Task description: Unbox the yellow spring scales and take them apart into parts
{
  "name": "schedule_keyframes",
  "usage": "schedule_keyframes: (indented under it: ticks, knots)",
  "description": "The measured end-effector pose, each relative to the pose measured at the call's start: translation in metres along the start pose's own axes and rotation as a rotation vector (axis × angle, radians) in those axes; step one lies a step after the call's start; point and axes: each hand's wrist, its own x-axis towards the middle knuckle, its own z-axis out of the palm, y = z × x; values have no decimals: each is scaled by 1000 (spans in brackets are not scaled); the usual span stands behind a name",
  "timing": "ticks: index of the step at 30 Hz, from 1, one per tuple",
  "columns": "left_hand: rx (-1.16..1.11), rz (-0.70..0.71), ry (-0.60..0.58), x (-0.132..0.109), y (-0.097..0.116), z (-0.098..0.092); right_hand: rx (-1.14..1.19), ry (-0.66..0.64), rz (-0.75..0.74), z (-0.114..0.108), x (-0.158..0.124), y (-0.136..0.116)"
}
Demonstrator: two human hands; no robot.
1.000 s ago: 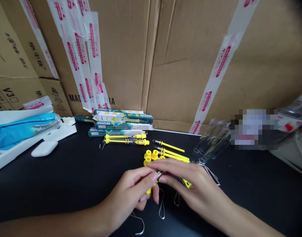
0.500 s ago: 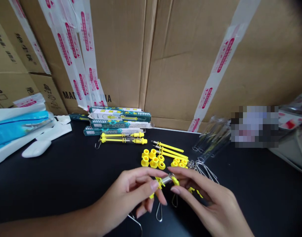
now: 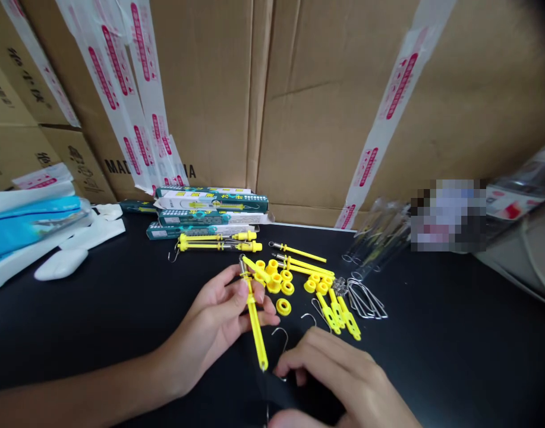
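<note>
In my left hand [image 3: 230,312] is a yellow plastic spring-scale rod [image 3: 257,339], pinched near its upper end, with a metal spring [image 3: 243,266] at the top. A second yellow piece [image 3: 257,269] leans off that top to the right. Below the rod's lower end hangs a thin wire [image 3: 267,407]. My right hand [image 3: 339,380] is low over the table, fingers curled and thumb apart. Its fingertips are at a metal hook [image 3: 281,339]; whether they touch it is unclear. Another hook [image 3: 308,318] lies just beyond.
Yellow caps and rings [image 3: 283,307], flat yellow pieces [image 3: 339,315], wire loops [image 3: 370,300] and yellow rods [image 3: 303,252] lie ahead. Assembled spring scales [image 3: 219,245] rest before stacked boxes [image 3: 214,205]. Clear tubes [image 3: 374,241] stand right; cardboard [image 3: 210,89] walls the back.
My hands have parted: the left has moved up and left with the rod, now turned lengthwise. My right hand has let go of the piece and dropped toward the hooks.
</note>
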Motion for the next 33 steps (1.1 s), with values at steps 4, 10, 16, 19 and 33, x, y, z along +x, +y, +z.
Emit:
schedule_keyframes:
  ticks: [4, 10, 16, 19, 33]
  knots:
    - [-35, 18, 79, 0, 1, 0, -72, 30, -58, 6, -1, 1]
    - [-61, 32, 87, 0, 1, 2, 59, 24, 22, 9, 3, 1]
    - [-78, -14, 35, 1, -2, -1, 208, -23, 111, 8, 7, -3]
    - [-79, -22, -16, 0, -3, -2, 253, -28, 164, 6, 9, -6]
    - [180, 207, -100, -10, -6, 1, 211, 157, 134, 1, 9, -5]
